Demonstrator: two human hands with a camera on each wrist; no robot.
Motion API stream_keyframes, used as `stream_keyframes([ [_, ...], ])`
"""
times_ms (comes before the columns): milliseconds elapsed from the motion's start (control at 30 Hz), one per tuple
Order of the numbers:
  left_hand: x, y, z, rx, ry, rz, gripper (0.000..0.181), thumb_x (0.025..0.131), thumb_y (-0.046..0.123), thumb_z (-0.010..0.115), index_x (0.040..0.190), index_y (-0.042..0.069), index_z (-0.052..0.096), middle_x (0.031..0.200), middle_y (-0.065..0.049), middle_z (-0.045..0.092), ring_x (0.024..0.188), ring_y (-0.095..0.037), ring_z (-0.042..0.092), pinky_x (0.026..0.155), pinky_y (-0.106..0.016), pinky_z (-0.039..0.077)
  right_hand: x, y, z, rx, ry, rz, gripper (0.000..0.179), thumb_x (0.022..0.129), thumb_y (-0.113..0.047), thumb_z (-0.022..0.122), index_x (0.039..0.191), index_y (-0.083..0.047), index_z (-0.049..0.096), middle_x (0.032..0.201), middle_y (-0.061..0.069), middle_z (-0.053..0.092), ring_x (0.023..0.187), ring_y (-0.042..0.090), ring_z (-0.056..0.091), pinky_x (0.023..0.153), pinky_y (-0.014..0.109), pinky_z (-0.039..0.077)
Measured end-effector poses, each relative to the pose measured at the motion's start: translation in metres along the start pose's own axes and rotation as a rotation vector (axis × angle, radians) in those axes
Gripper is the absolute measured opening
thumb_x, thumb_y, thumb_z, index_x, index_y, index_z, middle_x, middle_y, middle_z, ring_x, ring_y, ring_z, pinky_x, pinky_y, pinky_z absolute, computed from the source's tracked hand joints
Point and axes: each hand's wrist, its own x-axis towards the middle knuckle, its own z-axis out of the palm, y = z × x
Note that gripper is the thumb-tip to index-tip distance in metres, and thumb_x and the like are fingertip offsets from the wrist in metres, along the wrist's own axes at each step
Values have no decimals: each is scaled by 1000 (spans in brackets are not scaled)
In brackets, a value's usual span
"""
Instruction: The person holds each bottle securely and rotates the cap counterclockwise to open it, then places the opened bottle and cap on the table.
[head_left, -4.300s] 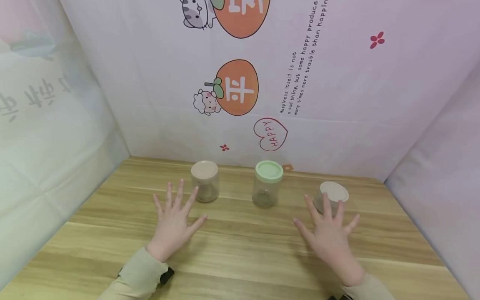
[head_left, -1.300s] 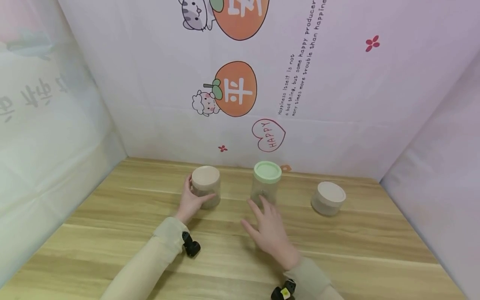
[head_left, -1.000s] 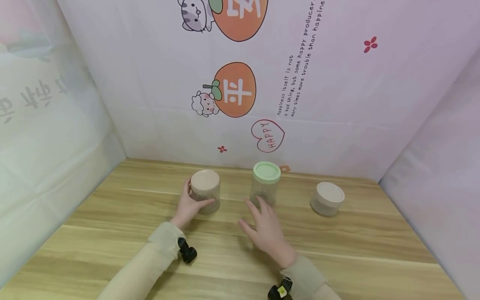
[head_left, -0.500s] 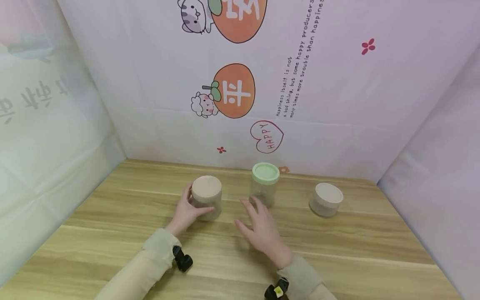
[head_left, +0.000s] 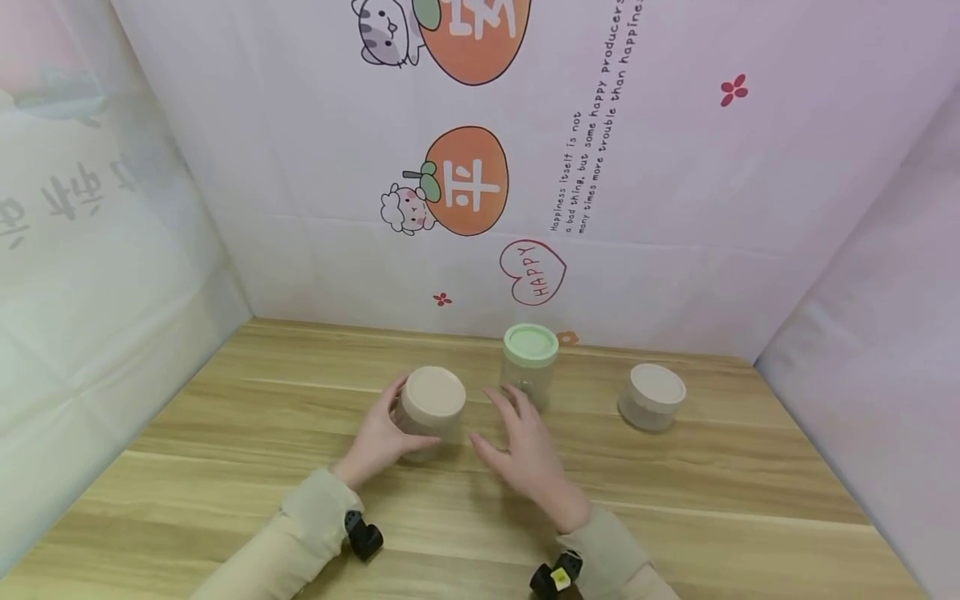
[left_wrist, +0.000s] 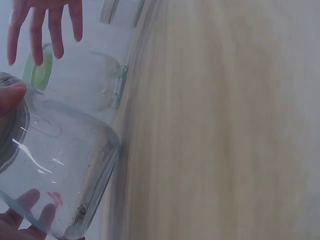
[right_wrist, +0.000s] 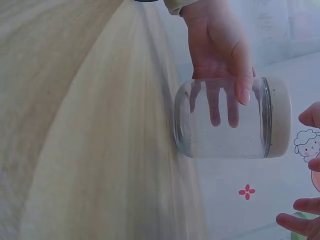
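A clear jar with a beige lid (head_left: 435, 392) is in my left hand (head_left: 380, 437), whose thumb and fingers curl round its side. In the right wrist view, the fingers show through the clear wall of the jar (right_wrist: 225, 140). My right hand (head_left: 531, 457) hovers to the right of that jar, fingers spread and bent a little, holding nothing. Behind it stands a taller clear jar with a green lid (head_left: 530, 346), its lower part partly hidden by my right fingertips in the head view. Whether they touch it is hard to tell; the left wrist view shows them apart.
A short clear jar with a whitish lid (head_left: 652, 398) stands on the right of the wood-grain table (head_left: 712, 500). Printed white cloth (head_left: 660, 250) hangs behind the table and along both sides. A small black device (head_left: 363, 535) sits at each wrist.
Both hands came in from resting spread on the table. My left hand has taken hold of the beige-lidded jar and brought it nearer and to the right. My right hand moved left, away from the short jar.
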Motion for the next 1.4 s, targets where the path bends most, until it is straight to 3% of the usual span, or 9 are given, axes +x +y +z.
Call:
stream_keyframes([
  [467,-9,15,24,15,-84,120,97,59,13,89,142,12,38,140,-10,45,128,-31,42,108,-55,32,0,0,-19,28,-5,27,69,78,-33,74,137,-9,47,137,27,42,120,44,48,91,59,47],
  [767,-7,24,41,122,-128,278,94,58,14,90,140,16,43,132,-9,49,122,-29,46,104,-57,35,-3,-1,-29,27,-46,67,77,76,-40,76,140,-11,43,141,27,38,124,44,44,93,60,45],
  [933,-8,26,48,139,-155,321,91,59,14,89,138,13,43,135,-10,49,125,-33,46,105,-58,34,-4,-2,-28,59,-98,118,85,75,-46,75,144,-14,38,145,27,31,126,46,42,94,61,44],
  [1200,-8,28,52,132,-174,313,92,60,13,89,138,6,41,137,-13,47,127,-32,43,108,-57,31,-5,-6,-26,87,-177,219,90,76,-50,74,148,-21,29,149,27,23,125,48,42,95,61,43],
  [1400,-8,27,51,136,-201,305,90,63,16,88,139,8,40,139,-12,46,129,-31,42,109,-54,31,-5,-11,-22,69,-141,186,77,81,-49,69,144,-19,38,146,28,29,119,47,48,89,59,48],
])
